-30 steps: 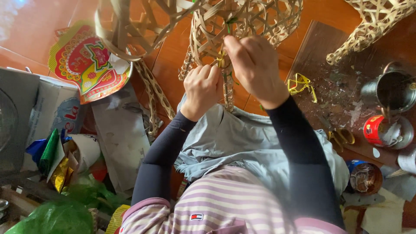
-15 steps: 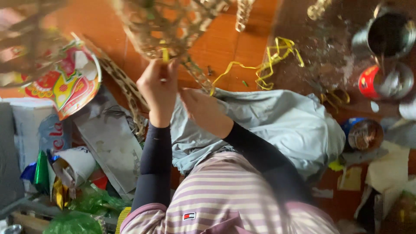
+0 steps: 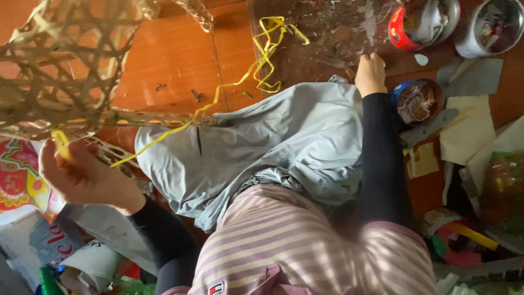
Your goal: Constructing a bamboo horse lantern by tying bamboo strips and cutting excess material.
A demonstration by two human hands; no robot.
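1. My left hand (image 3: 82, 177) is closed on the end of a yellow strip (image 3: 229, 87), pinching it at the lower rim of the woven bamboo frame (image 3: 65, 65) that hangs at the upper left of the view. The grip looks firm, with the fingers curled round the strip.
2. My right hand (image 3: 371, 74) is stretched far out to the dark mat (image 3: 327, 33) on the floor, fingers down among the scraps there. I cannot tell whether it has closed on anything; the fingertips are hidden.
3. The strip runs from the left hand up across the grey cloth (image 3: 262, 142) on my lap and ends in loose curls at the near edge of the mat, just beside the orange floor (image 3: 174, 60).
4. To do this well, I judge the left hand should keep the strip taut against the frame so the weave does not slacken while the other hand is away. The long tail could snag on the cloth, so I would keep it lifted.
5. Further out: a red tin (image 3: 420, 24) and a metal can (image 3: 491, 24) at the mat's far edge, a blue-rimmed tin (image 3: 417, 101) near my right forearm, and paper cut-outs (image 3: 464, 136) beyond.
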